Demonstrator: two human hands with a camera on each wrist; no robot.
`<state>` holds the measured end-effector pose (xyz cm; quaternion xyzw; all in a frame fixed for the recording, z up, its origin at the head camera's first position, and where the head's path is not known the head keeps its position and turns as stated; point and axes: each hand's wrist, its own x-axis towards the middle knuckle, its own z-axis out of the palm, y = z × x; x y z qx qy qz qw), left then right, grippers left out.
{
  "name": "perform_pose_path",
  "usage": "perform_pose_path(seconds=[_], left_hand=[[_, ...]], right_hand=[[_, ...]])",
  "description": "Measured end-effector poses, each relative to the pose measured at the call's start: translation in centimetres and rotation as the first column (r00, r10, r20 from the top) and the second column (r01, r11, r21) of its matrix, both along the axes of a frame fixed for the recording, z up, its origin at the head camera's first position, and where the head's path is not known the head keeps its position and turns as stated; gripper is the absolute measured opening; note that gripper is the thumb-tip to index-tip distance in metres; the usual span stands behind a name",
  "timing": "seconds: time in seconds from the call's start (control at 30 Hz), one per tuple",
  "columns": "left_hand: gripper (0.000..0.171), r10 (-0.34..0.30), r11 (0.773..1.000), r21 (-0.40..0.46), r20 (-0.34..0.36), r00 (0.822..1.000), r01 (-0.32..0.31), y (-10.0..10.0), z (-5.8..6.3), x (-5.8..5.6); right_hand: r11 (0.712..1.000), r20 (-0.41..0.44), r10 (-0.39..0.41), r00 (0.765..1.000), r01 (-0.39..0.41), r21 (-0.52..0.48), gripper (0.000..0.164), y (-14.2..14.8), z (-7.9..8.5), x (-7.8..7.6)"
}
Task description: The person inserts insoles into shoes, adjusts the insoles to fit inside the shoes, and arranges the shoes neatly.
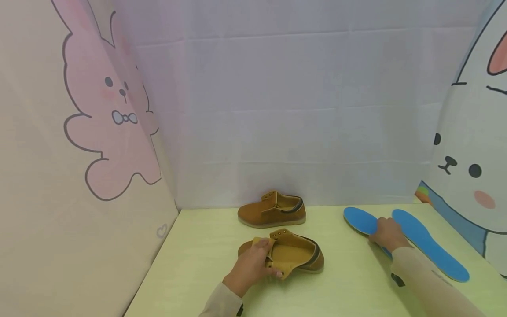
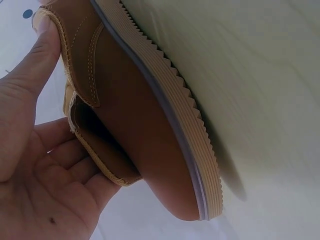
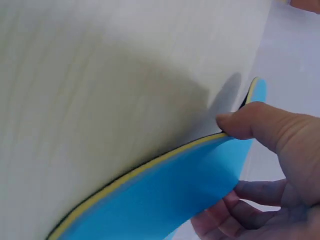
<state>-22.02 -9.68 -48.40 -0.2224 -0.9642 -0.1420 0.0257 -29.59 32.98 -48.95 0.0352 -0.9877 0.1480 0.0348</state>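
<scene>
A brown lace-up shoe (image 1: 293, 251) stands on the table, its tongue and eyelet flaps spread wide. My left hand (image 1: 250, 266) grips those flaps, with the thumb on one flap and the fingers at the tongue; the left wrist view shows the shoe's side and ridged sole (image 2: 175, 100). To the right, my right hand (image 1: 389, 235) holds a blue insole (image 1: 359, 220) by its edges across the middle. In the right wrist view the thumb lies on one yellow-edged side of the insole (image 3: 165, 185) and the fingers on the other.
A second brown shoe (image 1: 273, 211) stands behind the first, near the white back cloth (image 1: 301, 123). Another blue insole (image 1: 435, 251) lies at the right of the pale yellow table (image 1: 190, 264). Cloth walls with printed rabbits (image 1: 115, 105) enclose the sides.
</scene>
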Motion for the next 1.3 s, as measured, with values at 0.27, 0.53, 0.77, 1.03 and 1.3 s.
perform_pose_path(seconds=[0.27,0.53,0.77,1.03,1.3], left_hand=[[0.097,-0.001,1.0,-0.015,0.0,1.0,0.001,0.0,0.0,0.0],[0.097,0.013,1.0,-0.006,0.019,1.0,-0.013,0.0,0.0,0.0],[0.096,0.01,1.0,0.007,0.011,1.0,-0.01,0.0,-0.3,0.0],[0.095,0.012,1.0,0.001,0.008,1.0,-0.012,0.0,-0.3,0.0],[0.094,0.011,1.0,0.009,0.003,1.0,-0.011,0.0,-0.4,-0.1]], right_hand=[[1.0,-0.113,0.029,0.993,-0.028,0.012,0.058,-1.2,2.3,0.6],[0.996,-0.053,0.064,0.997,-0.067,-0.062,0.065,-3.8,5.4,1.4],[0.987,-0.093,0.116,0.989,-0.126,-0.099,0.063,-5.6,6.5,1.6],[0.976,-0.15,0.181,0.972,-0.196,-0.092,0.051,-7.8,8.8,2.9],[0.956,-0.237,0.27,0.933,-0.288,-0.046,0.039,-10.1,10.8,4.1]])
